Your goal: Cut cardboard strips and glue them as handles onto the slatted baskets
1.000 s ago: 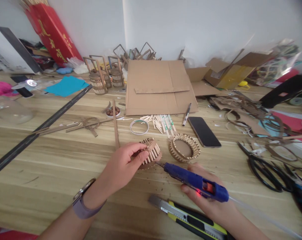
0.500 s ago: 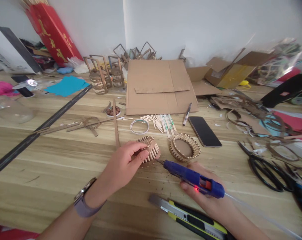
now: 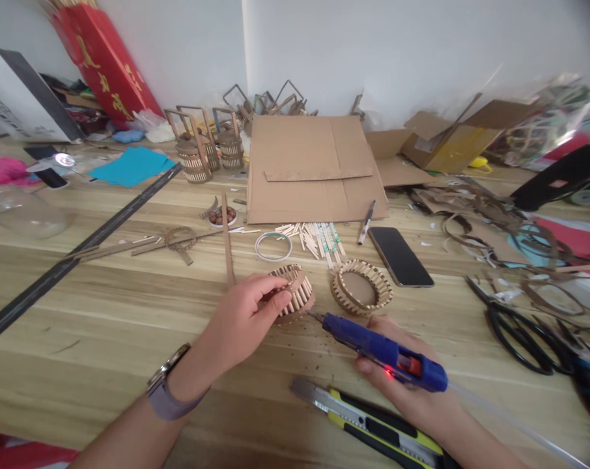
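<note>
Between thumb and fingers, my left hand (image 3: 246, 312) pinches the rim of a small round basket (image 3: 301, 294) made of cardboard and short wooden sticks. It stands tilted on the table, and the hand covers its left side. My right hand (image 3: 402, 371) is closed round a blue hot glue gun (image 3: 383, 348) with a lit red light. The gun's metal nozzle points left, close to the basket's lower edge; whether it touches I cannot tell. Just behind the gun sits a second stick-walled basket (image 3: 362, 288) with a cardboard bottom.
In front lies a yellow-black utility knife (image 3: 373, 423). Black scissors (image 3: 519, 332) and a phone (image 3: 401, 256) lie to the right. Farther back are loose sticks (image 3: 307, 240), a tape ring (image 3: 273, 246), cardboard sheets (image 3: 314, 150) and finished little lidded buckets (image 3: 193, 159).
The glue gun and my right hand have shifted slightly right and down, drawing the nozzle back a little from the basket. My left hand keeps its pinch on the rim.
</note>
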`<control>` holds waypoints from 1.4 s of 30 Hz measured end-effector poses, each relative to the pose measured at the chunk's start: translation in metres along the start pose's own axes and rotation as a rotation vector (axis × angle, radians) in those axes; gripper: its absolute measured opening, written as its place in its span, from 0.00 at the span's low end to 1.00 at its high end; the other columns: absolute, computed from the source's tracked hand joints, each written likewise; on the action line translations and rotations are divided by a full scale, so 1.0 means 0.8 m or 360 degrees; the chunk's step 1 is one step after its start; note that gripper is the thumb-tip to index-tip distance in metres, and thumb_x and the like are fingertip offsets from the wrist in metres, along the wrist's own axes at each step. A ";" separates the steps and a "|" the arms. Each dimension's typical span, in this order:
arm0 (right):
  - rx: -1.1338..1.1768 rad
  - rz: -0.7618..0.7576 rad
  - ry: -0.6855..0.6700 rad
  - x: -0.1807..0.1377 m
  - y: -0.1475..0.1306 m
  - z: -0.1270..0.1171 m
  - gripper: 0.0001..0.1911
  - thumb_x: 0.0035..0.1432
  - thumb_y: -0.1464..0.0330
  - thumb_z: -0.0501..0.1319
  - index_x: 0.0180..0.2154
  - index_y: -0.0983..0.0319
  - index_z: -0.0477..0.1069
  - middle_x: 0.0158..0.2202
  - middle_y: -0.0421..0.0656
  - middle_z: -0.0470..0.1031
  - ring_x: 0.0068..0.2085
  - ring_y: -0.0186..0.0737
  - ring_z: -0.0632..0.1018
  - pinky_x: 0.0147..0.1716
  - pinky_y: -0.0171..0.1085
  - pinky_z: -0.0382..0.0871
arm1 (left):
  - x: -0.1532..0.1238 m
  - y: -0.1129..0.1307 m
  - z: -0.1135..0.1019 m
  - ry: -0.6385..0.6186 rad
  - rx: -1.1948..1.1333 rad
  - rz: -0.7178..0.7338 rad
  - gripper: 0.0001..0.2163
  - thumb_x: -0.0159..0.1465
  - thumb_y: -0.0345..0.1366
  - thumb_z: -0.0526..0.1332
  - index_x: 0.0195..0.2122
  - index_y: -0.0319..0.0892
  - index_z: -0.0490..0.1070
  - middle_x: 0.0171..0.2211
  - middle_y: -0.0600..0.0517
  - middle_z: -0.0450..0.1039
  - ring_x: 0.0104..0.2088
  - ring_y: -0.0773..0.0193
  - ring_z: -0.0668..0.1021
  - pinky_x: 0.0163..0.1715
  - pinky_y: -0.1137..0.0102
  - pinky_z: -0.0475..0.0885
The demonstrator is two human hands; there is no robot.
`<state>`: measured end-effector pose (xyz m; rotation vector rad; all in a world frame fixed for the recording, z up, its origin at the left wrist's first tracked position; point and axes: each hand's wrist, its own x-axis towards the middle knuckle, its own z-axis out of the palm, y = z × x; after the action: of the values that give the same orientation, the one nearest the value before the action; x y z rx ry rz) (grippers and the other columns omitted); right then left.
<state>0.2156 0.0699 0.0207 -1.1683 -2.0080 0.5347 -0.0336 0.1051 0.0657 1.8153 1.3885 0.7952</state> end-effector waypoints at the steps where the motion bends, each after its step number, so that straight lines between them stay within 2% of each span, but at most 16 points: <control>1: 0.0004 -0.0023 -0.0002 0.000 0.000 0.000 0.16 0.61 0.58 0.59 0.25 0.57 0.63 0.22 0.38 0.65 0.25 0.37 0.69 0.24 0.38 0.64 | 0.000 0.001 0.000 -0.0002 0.0000 -0.0006 0.13 0.67 0.41 0.55 0.43 0.43 0.77 0.42 0.51 0.80 0.41 0.59 0.79 0.40 0.70 0.71; 9: -0.0018 0.0008 -0.0076 0.001 -0.002 0.000 0.17 0.61 0.57 0.59 0.24 0.56 0.62 0.21 0.38 0.65 0.24 0.38 0.68 0.24 0.39 0.64 | 0.000 0.002 0.000 -0.0020 0.0000 -0.0016 0.12 0.67 0.40 0.55 0.40 0.43 0.77 0.40 0.51 0.80 0.40 0.59 0.79 0.39 0.70 0.71; 20: -0.0020 -0.0005 -0.0094 0.007 -0.011 -0.002 0.19 0.62 0.56 0.58 0.22 0.58 0.62 0.20 0.38 0.64 0.24 0.37 0.68 0.23 0.37 0.63 | 0.000 0.001 0.000 -0.0034 0.0003 -0.0008 0.12 0.67 0.40 0.54 0.38 0.43 0.76 0.38 0.52 0.80 0.40 0.59 0.79 0.38 0.70 0.70; 30: -0.0043 -0.0034 -0.0063 0.002 -0.005 0.000 0.18 0.62 0.58 0.59 0.23 0.58 0.60 0.22 0.37 0.64 0.25 0.37 0.68 0.23 0.36 0.61 | 0.000 0.004 -0.001 -0.0046 0.0003 -0.0012 0.12 0.67 0.40 0.55 0.36 0.43 0.76 0.38 0.53 0.80 0.38 0.60 0.79 0.36 0.72 0.69; 37: -0.0035 -0.0088 -0.0034 0.009 -0.010 -0.004 0.18 0.61 0.60 0.60 0.23 0.58 0.60 0.21 0.37 0.65 0.24 0.37 0.69 0.23 0.35 0.61 | -0.001 0.002 0.000 -0.0042 -0.0036 -0.0015 0.12 0.67 0.40 0.55 0.41 0.44 0.77 0.40 0.53 0.80 0.40 0.61 0.79 0.38 0.72 0.69; 42: -0.0045 -0.0073 -0.0056 0.010 -0.011 -0.006 0.18 0.61 0.59 0.60 0.23 0.58 0.60 0.21 0.37 0.65 0.25 0.37 0.69 0.23 0.35 0.63 | -0.001 0.000 0.000 -0.0050 -0.0053 -0.0020 0.12 0.67 0.41 0.55 0.41 0.43 0.77 0.39 0.53 0.80 0.40 0.60 0.79 0.38 0.71 0.70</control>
<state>0.2122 0.0729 0.0328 -1.1339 -2.0735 0.5083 -0.0340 0.1044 0.0659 1.7844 1.3574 0.7757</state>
